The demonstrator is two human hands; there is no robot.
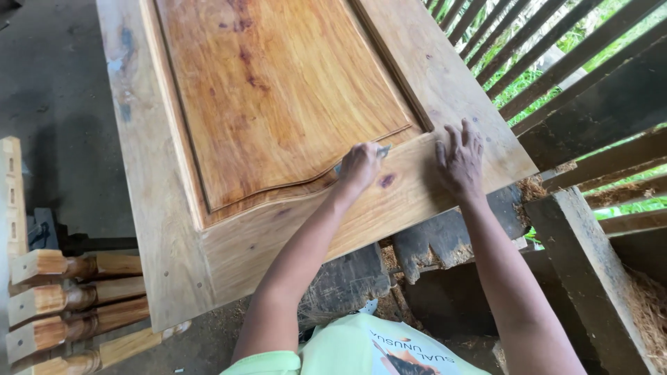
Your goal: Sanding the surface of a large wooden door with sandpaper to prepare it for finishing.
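I'm looking down into a rough workshop with a dark concrete floor on the left and a slatted wooden wall on the right, green foliage showing through its gaps. Sawdust is heaped at the lower right beside a heavy timber post.

The biggest thing in view is a wooden door panel, lying tilted across the middle of the frame on dark, worn blocks. Its outer frame is pale, bare wood, while the raised centre panel is a glossy orange-brown with darker reddish streaks and a curved lower edge.

At the lower left, a row of turned wooden legs lies stacked, their square ends pointing left.

My left hand is closed around a small scraping tool, of which only a greyish tip shows; I can't tell exactly what kind it is. The hand presses it on the door's bottom rail, right at the groove where the centre panel meets the frame. My right hand is open, fingers spread, lying flat on the pale rail just beside the left, near the door's right corner.

At the bottom edge, I see my light green shirt.
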